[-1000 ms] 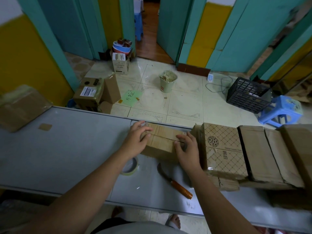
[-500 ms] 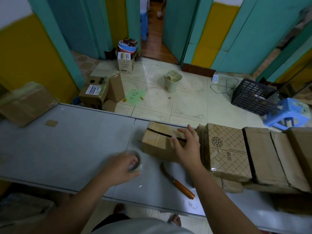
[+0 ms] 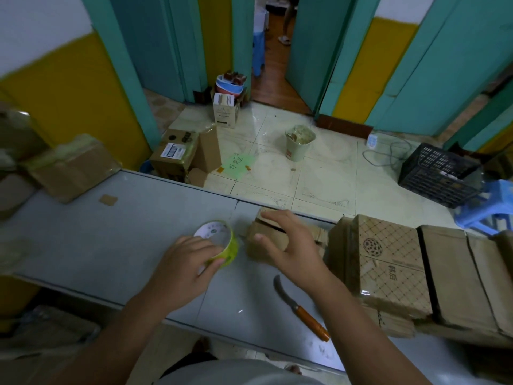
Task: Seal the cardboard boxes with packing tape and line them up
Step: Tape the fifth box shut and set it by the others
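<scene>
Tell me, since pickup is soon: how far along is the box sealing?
Done: several boxes stand closed, side by side at the right of the table. In hand: the left hand grips the tape roll; the right hand rests on a small box whose top seam gapes untaped. Left: tape it, then push it into the row.

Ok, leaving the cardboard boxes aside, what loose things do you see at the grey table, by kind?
Yellow-green roll of packing tape, in the left hand: 1
Curved knife with an orange wooden handle: 1
Small square cardboard scrap: 1
Total: 3
</scene>
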`<act>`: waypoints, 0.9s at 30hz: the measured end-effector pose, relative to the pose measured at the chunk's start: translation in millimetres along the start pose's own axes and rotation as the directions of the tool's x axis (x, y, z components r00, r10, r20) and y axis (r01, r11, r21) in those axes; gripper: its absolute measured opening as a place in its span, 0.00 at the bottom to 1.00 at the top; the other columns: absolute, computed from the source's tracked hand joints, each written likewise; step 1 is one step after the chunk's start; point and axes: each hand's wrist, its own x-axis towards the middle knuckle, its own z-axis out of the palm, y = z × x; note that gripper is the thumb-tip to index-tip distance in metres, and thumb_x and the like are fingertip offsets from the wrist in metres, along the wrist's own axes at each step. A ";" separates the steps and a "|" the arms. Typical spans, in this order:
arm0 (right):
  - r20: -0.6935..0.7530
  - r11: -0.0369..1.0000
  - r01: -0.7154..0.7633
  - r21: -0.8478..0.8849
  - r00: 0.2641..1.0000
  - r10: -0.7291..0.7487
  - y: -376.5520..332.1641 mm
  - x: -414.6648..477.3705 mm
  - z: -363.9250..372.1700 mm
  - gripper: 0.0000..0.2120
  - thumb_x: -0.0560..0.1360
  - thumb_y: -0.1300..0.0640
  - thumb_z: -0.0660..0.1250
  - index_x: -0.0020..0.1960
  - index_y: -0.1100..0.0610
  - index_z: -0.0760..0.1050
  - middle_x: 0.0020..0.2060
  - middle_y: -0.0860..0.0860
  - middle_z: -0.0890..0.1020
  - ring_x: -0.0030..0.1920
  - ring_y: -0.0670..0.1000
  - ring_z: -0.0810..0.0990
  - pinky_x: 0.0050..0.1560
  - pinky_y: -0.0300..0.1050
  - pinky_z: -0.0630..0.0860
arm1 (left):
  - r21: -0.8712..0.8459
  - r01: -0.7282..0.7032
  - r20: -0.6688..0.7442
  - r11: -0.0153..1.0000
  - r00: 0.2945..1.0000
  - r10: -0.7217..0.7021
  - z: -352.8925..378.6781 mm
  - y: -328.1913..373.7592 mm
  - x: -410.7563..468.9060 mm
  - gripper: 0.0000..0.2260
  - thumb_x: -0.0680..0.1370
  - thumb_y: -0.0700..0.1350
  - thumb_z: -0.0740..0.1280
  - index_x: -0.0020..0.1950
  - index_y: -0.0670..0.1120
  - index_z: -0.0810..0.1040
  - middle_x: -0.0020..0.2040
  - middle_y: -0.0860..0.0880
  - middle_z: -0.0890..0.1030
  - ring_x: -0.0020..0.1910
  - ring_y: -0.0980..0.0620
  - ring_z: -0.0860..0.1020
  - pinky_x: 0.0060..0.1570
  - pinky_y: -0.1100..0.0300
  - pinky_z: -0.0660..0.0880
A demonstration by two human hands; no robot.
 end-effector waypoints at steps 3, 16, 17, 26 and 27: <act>0.132 0.993 -0.035 0.112 0.991 0.020 -16.4 3.7 2.6 0.30 0.77 0.47 0.76 0.76 0.51 0.72 0.69 0.44 0.77 0.70 0.41 0.74 0.71 0.35 0.70 | -0.016 -0.062 -0.031 0.998 0.998 0.062 -22.4 20.2 15.0 0.13 0.84 0.53 0.65 0.57 0.48 0.87 0.49 0.55 0.84 0.48 0.51 0.80 0.50 0.52 0.74; -0.142 0.937 -0.067 0.342 0.982 0.123 -13.3 1.7 -37.9 0.04 0.80 0.65 0.71 0.49 0.58 0.83 0.43 0.48 0.86 0.46 0.50 0.85 0.52 0.53 0.83 | -0.297 -0.013 0.047 0.955 0.998 0.029 -37.9 74.8 77.6 0.15 0.81 0.59 0.67 0.52 0.49 0.85 0.44 0.57 0.82 0.47 0.55 0.76 0.47 0.57 0.71; -0.137 0.919 -0.081 0.385 0.980 0.144 -11.0 0.8 -39.6 0.05 0.81 0.65 0.70 0.48 0.58 0.82 0.42 0.49 0.85 0.45 0.51 0.84 0.51 0.54 0.82 | -0.374 0.013 0.097 0.927 0.995 0.025 -37.9 76.5 79.9 0.16 0.80 0.61 0.68 0.47 0.48 0.84 0.41 0.54 0.80 0.45 0.52 0.75 0.47 0.56 0.71; 0.010 0.740 -0.198 0.643 0.968 0.251 10.0 -7.6 -67.5 0.04 0.79 0.59 0.73 0.48 0.56 0.86 0.45 0.63 0.85 0.46 0.58 0.84 0.52 0.54 0.84 | -0.740 0.141 0.171 0.658 0.985 -0.019 -23.4 88.3 87.7 0.17 0.81 0.56 0.69 0.45 0.43 0.84 0.37 0.41 0.81 0.37 0.43 0.81 0.35 0.51 0.77; 0.012 0.747 -0.196 0.636 0.969 0.245 12.9 -9.4 -69.1 0.04 0.79 0.57 0.73 0.48 0.57 0.86 0.45 0.63 0.85 0.46 0.59 0.84 0.51 0.53 0.84 | -0.750 0.145 0.169 0.645 0.985 -0.026 -21.7 87.5 88.0 0.16 0.81 0.56 0.70 0.45 0.43 0.84 0.37 0.41 0.81 0.37 0.40 0.81 0.34 0.49 0.77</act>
